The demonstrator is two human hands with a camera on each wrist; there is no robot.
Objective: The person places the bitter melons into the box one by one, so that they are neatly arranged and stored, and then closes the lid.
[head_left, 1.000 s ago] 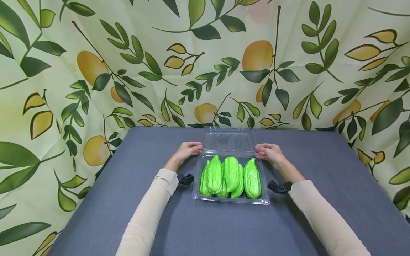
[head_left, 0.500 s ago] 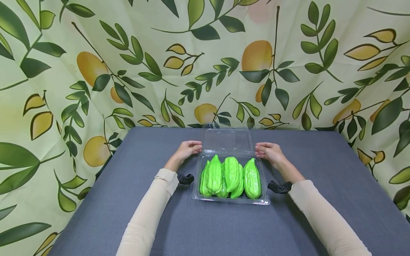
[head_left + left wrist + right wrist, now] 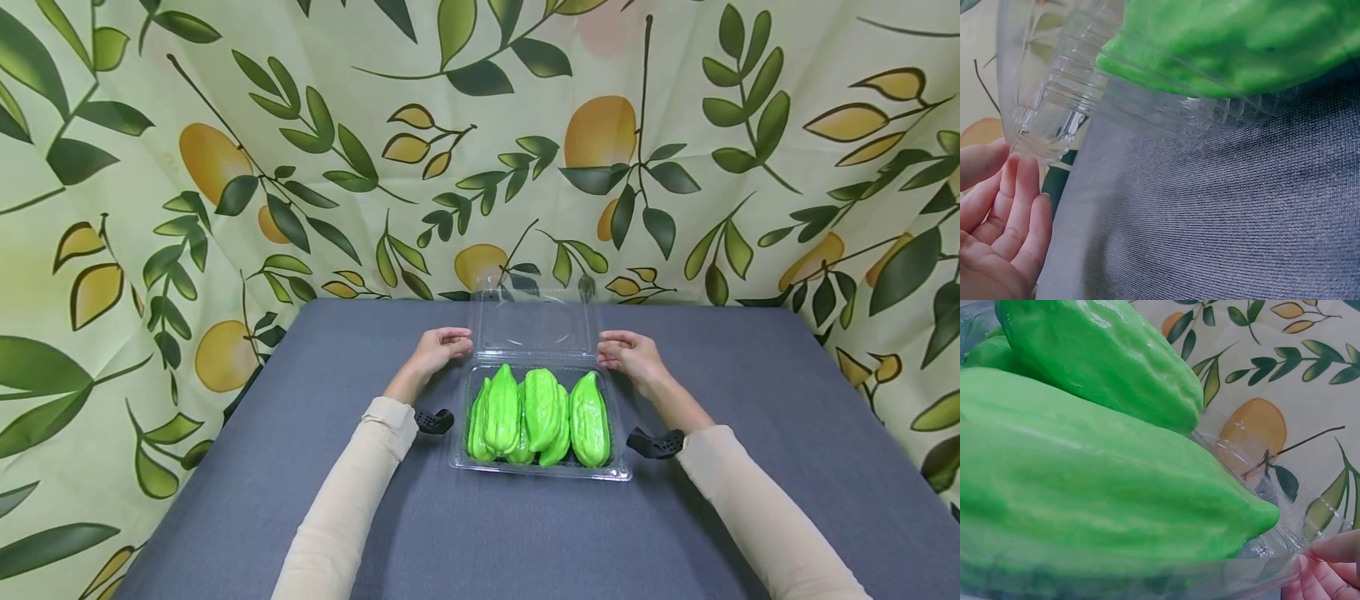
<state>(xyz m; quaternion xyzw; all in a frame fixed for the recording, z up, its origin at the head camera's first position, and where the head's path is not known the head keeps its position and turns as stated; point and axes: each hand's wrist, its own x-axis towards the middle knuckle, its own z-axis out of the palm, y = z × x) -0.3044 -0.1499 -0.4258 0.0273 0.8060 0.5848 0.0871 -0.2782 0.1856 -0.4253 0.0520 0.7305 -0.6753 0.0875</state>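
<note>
A clear plastic clamshell box (image 3: 540,472) stands with its lid (image 3: 534,325) tilted up at the back. Inside the tray lie several bright green, ridged, gourd-shaped vegetables (image 3: 589,421), some stacked on others. My left hand (image 3: 437,350) pinches the lid's left edge near the hinge; in the left wrist view its thumb and fingertips (image 3: 1027,172) meet on the thin plastic. At the opposite edge, my right hand (image 3: 632,357) pinches the lid between thumb and fingers. Part of that hand (image 3: 1332,565) is cut off by the frame in the right wrist view.
The box rests on a table with a dark grey-blue cloth (image 3: 495,542). Right behind the table's far edge hangs a curtain (image 3: 337,100) printed with leaves and fruit. Black wrist-worn devices (image 3: 433,421) sit close to both sides of the box.
The lid has swung up a little, its far edge now higher against the curtain. Both hands have risen very slightly with it. The green vegetables and the tray stay put.
</note>
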